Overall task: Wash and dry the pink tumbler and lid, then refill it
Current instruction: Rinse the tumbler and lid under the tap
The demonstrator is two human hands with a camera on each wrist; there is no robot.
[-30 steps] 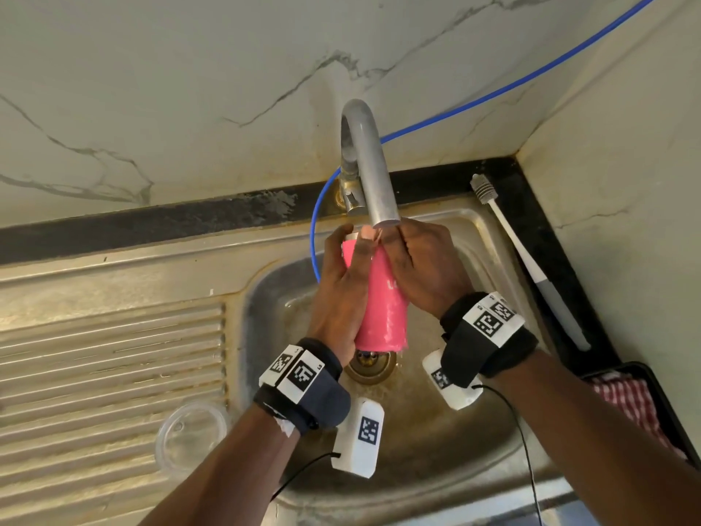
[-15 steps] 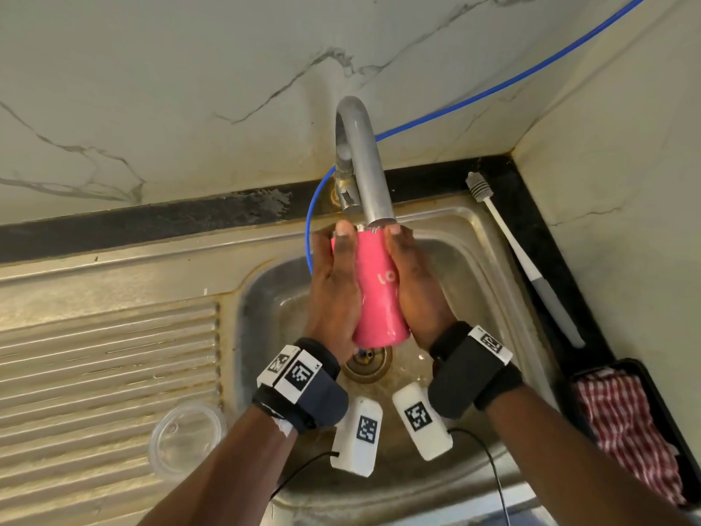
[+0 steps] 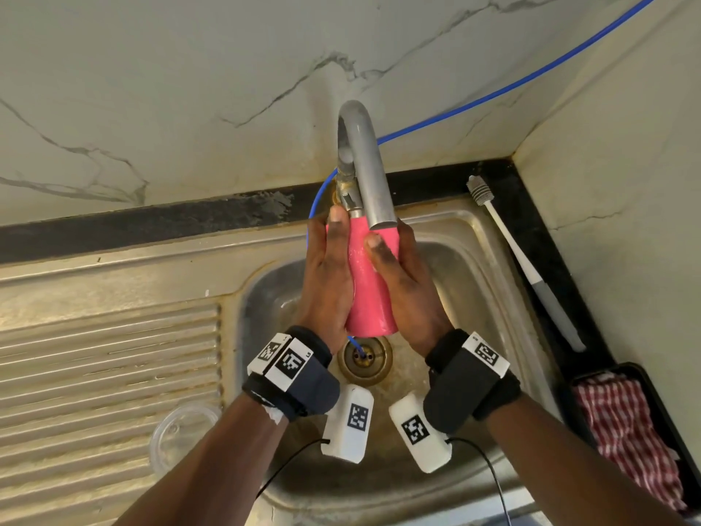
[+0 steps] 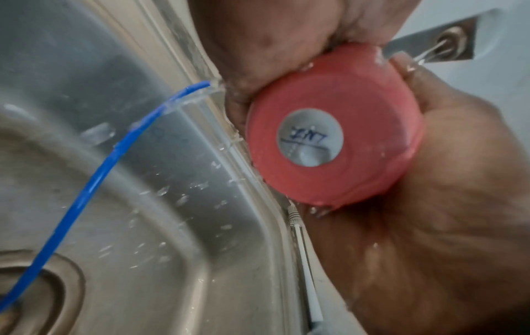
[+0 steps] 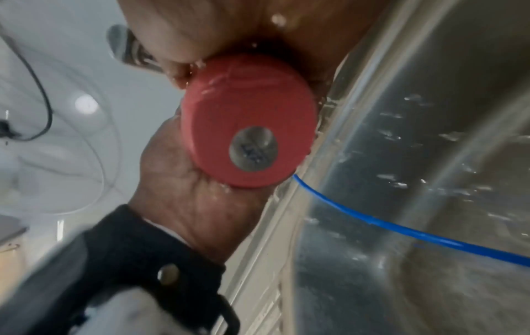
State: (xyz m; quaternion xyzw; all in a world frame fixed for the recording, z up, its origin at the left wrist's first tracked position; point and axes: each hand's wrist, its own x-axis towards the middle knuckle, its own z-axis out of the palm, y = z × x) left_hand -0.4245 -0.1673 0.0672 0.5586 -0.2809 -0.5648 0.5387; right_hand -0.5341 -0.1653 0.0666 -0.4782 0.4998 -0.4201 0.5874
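Observation:
The pink tumbler (image 3: 370, 294) is held nearly upright over the sink basin, its mouth just under the tap spout (image 3: 364, 165). My left hand (image 3: 326, 275) holds its left side, thumb pointing up along the wall. On the other side my right hand (image 3: 409, 282) grips it, with the thumb lying across the front. Both wrist views show the wet pink base (image 4: 373, 113) (image 5: 249, 102) with a round silver sticker, cupped between the two palms. A thin stream of water runs from the spout (image 4: 427, 56). A clear lid (image 3: 182, 434) lies on the ribbed drainboard at left.
A thin blue tube (image 3: 493, 96) runs down the wall into the drain (image 3: 364, 358). A white bottle brush (image 3: 523, 260) lies on the black ledge right of the sink (image 3: 474, 267). A red checked cloth (image 3: 626, 430) sits in a black tray at far right.
My right hand has come down from the tumbler's top to its right side, thumb now across the front. The tumbler has been turned more upright under the spout.

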